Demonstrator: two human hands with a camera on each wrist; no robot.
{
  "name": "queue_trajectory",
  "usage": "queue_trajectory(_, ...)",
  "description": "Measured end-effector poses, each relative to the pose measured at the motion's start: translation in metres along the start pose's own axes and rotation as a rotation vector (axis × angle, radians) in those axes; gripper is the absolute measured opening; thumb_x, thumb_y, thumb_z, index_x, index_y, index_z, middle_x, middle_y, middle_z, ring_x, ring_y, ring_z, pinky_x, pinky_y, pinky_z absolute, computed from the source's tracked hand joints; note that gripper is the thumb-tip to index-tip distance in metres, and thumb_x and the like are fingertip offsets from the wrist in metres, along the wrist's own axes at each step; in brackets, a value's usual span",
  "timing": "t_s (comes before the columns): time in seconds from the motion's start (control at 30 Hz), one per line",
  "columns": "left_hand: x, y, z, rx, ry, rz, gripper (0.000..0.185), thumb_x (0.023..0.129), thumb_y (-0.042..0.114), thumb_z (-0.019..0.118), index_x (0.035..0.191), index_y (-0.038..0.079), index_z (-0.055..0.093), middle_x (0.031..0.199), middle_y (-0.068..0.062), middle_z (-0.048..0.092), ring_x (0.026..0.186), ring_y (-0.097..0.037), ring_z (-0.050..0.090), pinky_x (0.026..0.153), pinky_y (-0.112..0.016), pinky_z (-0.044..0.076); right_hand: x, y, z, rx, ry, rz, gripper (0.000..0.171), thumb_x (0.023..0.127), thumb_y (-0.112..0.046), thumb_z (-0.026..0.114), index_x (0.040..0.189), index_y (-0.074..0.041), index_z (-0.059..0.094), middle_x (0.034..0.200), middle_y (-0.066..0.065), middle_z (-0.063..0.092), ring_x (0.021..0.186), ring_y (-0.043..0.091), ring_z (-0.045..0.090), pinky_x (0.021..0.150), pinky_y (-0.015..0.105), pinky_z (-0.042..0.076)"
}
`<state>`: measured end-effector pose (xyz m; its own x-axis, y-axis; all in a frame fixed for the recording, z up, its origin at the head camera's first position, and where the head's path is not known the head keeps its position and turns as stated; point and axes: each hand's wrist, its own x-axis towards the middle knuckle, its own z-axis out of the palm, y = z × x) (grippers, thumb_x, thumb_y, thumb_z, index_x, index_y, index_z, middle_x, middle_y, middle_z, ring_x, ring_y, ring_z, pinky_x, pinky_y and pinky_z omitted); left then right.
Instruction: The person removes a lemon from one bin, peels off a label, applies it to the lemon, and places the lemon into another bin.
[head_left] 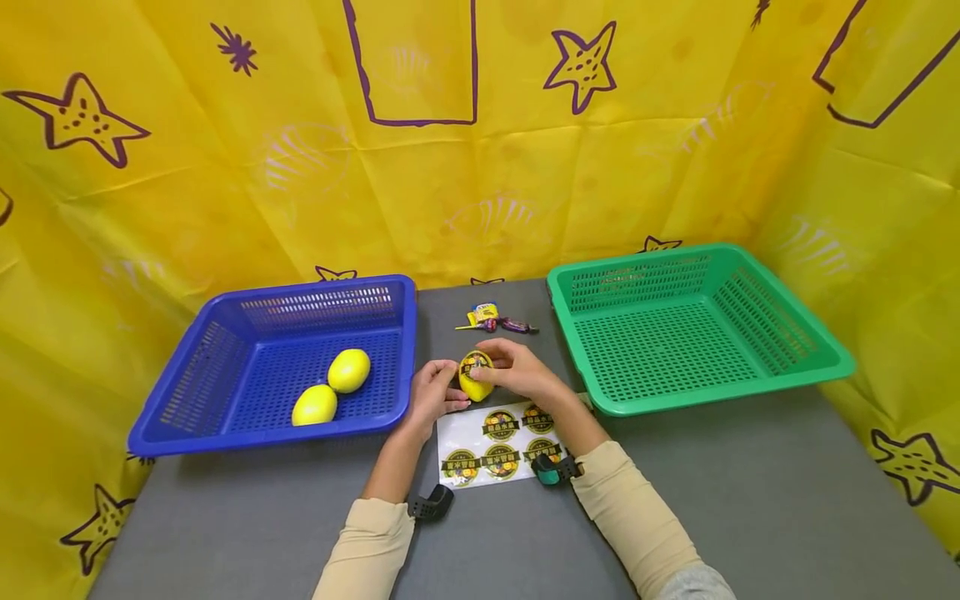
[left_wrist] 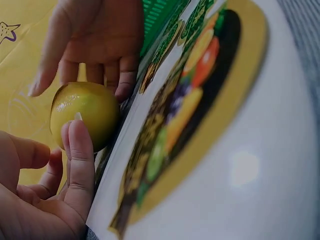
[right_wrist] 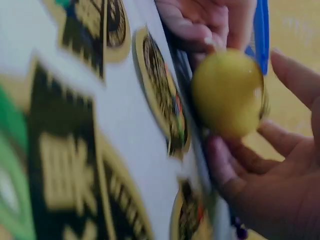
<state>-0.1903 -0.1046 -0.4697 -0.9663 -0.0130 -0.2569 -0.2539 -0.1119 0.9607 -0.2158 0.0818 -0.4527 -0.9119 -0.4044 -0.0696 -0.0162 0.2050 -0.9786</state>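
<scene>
Between the two hands is a yellow lemon (head_left: 476,387) with a round black-and-gold fruit sticker on its upper face. My left hand (head_left: 432,396) holds it from the left, a fingertip against its near side in the left wrist view. Extended over it from the right is my right hand (head_left: 525,375); in the right wrist view its fingers touch the lemon (right_wrist: 227,95) while the thumb stands apart. Just below lies a white sticker sheet (head_left: 467,439) with several round stickers. Whether the lemon rests on the table is hidden.
A blue basket (head_left: 408,350) at the left holds two lemons (head_left: 332,387). At the right stands a green basket (head_left: 667,333). Small wrapped sweets (head_left: 495,321) lie behind the hands on the grey table (head_left: 517,542). A yellow patterned cloth (head_left: 450,167) hangs around the back.
</scene>
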Motion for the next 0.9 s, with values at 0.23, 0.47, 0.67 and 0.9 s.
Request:
queue_trajectory(0.23, 0.0, 0.001, 0.002, -0.001, -0.03, -0.002, 0.026, 0.106, 0.016, 0.048, 0.119, -0.006, 0.054, 0.111, -0.014, 0.059, 0.058, -0.009, 0.062, 0.056, -0.026, 0.056, -0.005, -0.01, 0.016, -0.4, 0.095, -0.013, 0.076, 0.081, -0.029, 0.084, 0.144, -0.007, 0.05, 0.129, 0.016, 0.056, 0.103, 0.026, 0.057, 0.087, 0.04, 0.049)
queue_trajectory(0.47, 0.0, -0.002, 0.002, -0.023, -0.049, -0.004, 0.027, 0.107, 0.015, 0.045, 0.121, -0.007, 0.052, 0.109, -0.015, 0.058, 0.061, -0.011, 0.064, 0.058, -0.029, 0.058, -0.005, -0.022, 0.02, -0.538, 0.158, -0.024, 0.072, 0.077, -0.024, 0.085, 0.139, -0.003, 0.055, 0.124, 0.016, 0.06, 0.103, 0.029, 0.058, 0.087, 0.043, 0.05)
queue_trajectory(0.67, -0.003, 0.002, 0.003, 0.008, -0.047, 0.001, 0.022, 0.106, 0.008, 0.042, 0.119, -0.008, 0.053, 0.108, -0.017, 0.06, 0.064, -0.015, 0.066, 0.06, -0.031, 0.058, -0.007, -0.064, 0.005, -0.613, 0.121, -0.099, 0.072, 0.078, -0.021, 0.084, 0.141, -0.002, 0.053, 0.127, 0.016, 0.061, 0.107, 0.029, 0.059, 0.091, 0.044, 0.049)
queue_trajectory(0.9, -0.004, 0.001, 0.007, 0.059, -0.047, 0.039, 0.02, 0.105, 0.003, 0.042, 0.117, -0.009, 0.052, 0.112, -0.025, 0.06, 0.073, -0.02, 0.07, 0.064, -0.031, 0.059, -0.021, -0.118, -0.045, -0.645, 0.107, -0.125, 0.072, 0.08, -0.02, 0.081, 0.142, -0.002, 0.05, 0.121, 0.015, 0.061, 0.1, 0.028, 0.058, 0.085, 0.041, 0.049)
